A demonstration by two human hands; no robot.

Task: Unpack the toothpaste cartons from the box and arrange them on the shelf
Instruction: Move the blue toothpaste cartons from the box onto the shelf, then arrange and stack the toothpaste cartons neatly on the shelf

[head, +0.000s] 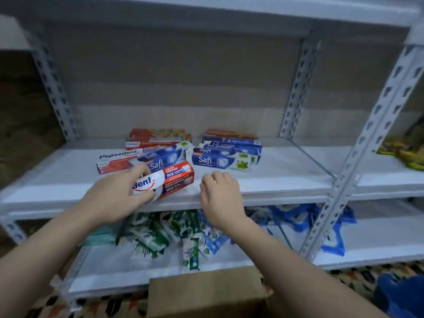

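My left hand (119, 198) grips the white end of a red and white Pepsodent carton (171, 181) at the front edge of the white shelf (286, 177). Behind it lie more cartons: another Pepsodent carton (114, 160), a blue Safi carton (160, 157), and a second pile of blue Safi cartons (226, 157) to the right. My right hand (220, 196) hovers over the shelf's front edge just right of the held carton, fingers loosely curled and holding nothing. The brown cardboard box (206, 294) sits below, at the bottom of the view.
The lower shelf (367, 246) holds a heap of green and blue sachets (174, 232) and blue packets (305, 216). Perforated grey uprights (358, 157) stand at the right. Yellow packs (403, 154) lie on the neighbouring shelf. A blue object (399, 294) sits at the lower right.
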